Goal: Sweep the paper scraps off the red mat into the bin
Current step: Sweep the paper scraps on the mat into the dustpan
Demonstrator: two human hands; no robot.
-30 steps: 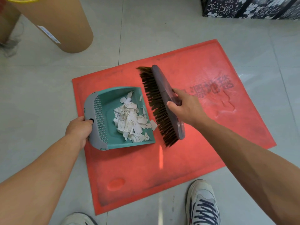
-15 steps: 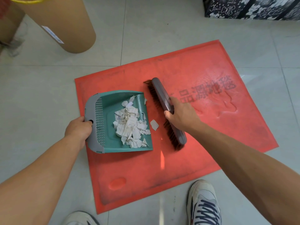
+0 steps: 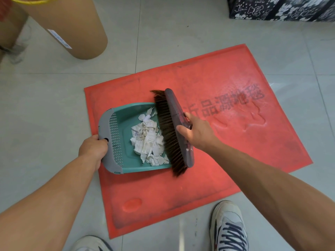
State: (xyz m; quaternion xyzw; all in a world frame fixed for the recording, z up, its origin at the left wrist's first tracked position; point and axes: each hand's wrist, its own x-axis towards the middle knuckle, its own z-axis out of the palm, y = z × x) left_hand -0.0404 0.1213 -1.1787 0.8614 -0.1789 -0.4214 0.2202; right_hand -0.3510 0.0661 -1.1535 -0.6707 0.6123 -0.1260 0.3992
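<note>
The head view looks down at a red mat (image 3: 226,142) on a pale tiled floor (image 3: 45,105). A green dustpan (image 3: 130,120) sits on the mat near its 9 o'clock edge. The person's left hand (image 3: 92,149) is closed tight around the dustpan's grey back end. The right hand (image 3: 197,131) is wrapped around the grey back of a brush (image 3: 174,131), fingers curled over it. The brush's dark bristles press against the open lip of the dustpan, at the 3 o'clock side of the pan.

The paper scraps (image 3: 150,142) lie in a white heap inside the dustpan, just beside the bristles. No loose scraps show anywhere else on the mat, though the brush may hide a few under it.

So the sweeping part looks nearly done. What seems left is to lift the dustpan and tip the paper into the bin. No sure bin shows here. A big brown cardboard tube (image 3: 72,28) stands at 11 o'clock and a black-and-white patterned box (image 3: 281,8) at 1 o'clock. Two shoes, one at 6 o'clock (image 3: 230,230), peek in at the bottom.
</note>
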